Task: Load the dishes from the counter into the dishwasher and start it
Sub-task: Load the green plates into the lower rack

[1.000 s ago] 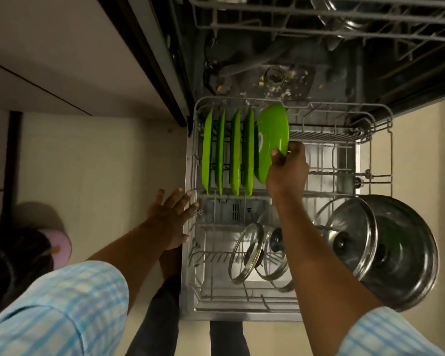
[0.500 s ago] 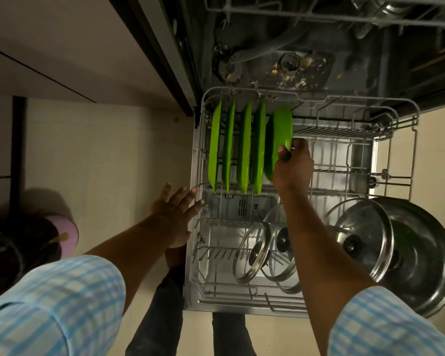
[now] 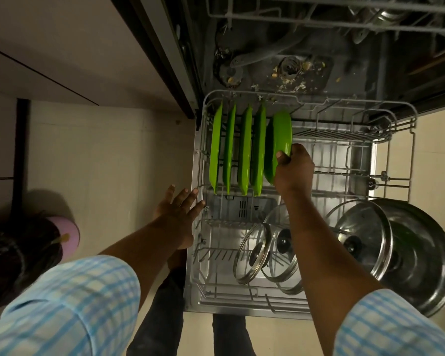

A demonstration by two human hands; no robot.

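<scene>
The right hand point(image 3: 294, 168) reaches out over the lower rack point(image 3: 242, 93) on a straight arm, thumb and fingers clamped on the near edge of a green plate point(image 3: 279, 134) that stands on edge, slightly tilted. Four more green plates point(image 3: 244, 152) stand upright just left of the thumb. The left hand point(image 3: 177, 209) is flat, fingers straight and spread, holding nothing; its fingertips are at the rack's left rim, contact unclear. Glass lids point(image 3: 252, 253) stand nearer the person than the gripping fingers, under the right forearm
</scene>
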